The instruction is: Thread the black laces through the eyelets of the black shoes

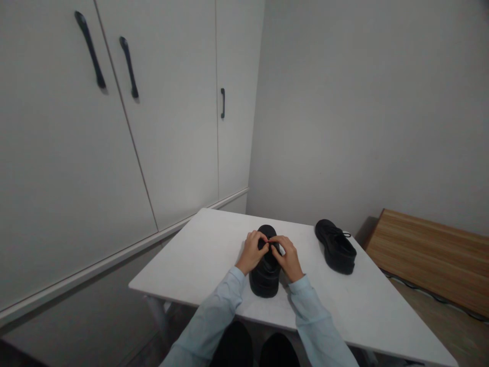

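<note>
A black lace-up shoe (264, 283) stands on the white table in front of me, its toe pointing away and its heel towards me. Over its lacing, my left hand (252, 250) is closed in a pinch, with thumb and forefinger on the dark shoelace. From the other side my right hand (288, 256) pinches the lace too, its fingertips almost meeting those of the left. The lace itself is thin and mostly hidden by the fingers, dark against the dark shoe.
A second black shoe (336, 250), with a lace loop sticking out, sits near the right edge of the white table (214, 244). White cabinets (183, 127) with black handles line the left. A wood-grain panel (431, 255) lies beyond the table at right.
</note>
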A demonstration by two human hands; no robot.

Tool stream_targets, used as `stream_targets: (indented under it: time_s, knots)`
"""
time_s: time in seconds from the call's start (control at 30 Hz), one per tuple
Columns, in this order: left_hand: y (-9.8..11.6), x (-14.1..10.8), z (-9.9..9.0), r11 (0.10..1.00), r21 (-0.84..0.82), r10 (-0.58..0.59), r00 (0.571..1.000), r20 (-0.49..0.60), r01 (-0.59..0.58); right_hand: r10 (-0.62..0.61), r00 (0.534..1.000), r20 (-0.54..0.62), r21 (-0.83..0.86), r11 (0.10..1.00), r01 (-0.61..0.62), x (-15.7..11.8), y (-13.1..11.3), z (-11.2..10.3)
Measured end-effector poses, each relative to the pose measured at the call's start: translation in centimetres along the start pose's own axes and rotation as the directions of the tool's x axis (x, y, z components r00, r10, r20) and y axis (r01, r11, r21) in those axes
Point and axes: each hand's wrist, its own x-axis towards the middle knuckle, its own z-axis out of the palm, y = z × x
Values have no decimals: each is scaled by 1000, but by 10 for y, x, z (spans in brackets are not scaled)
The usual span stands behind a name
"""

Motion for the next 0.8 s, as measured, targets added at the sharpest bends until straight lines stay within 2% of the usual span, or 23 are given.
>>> stream_targets:
  time_s: [0.17, 0.3, 0.53, 0.8]
  knots:
    - [0, 0, 0, 1000, -1, 2, 1000, 0, -2, 49, 998, -34, 19, 999, -48, -2, 2, 2]
    - [-2, 0, 1, 1000, 6, -12, 1000, -13, 13, 112, 993, -29, 160, 981, -106, -3, 2, 5]
    - [0, -1, 1, 1000, 7, -28, 999, -21, 28, 259, 966, -12, 480, 849, -221, -1, -4, 9]
    - [4, -1, -1, 1000, 11, -22, 1000, -20, 22, 418, 904, -89, 590, 753, -290, 2, 1, 12]
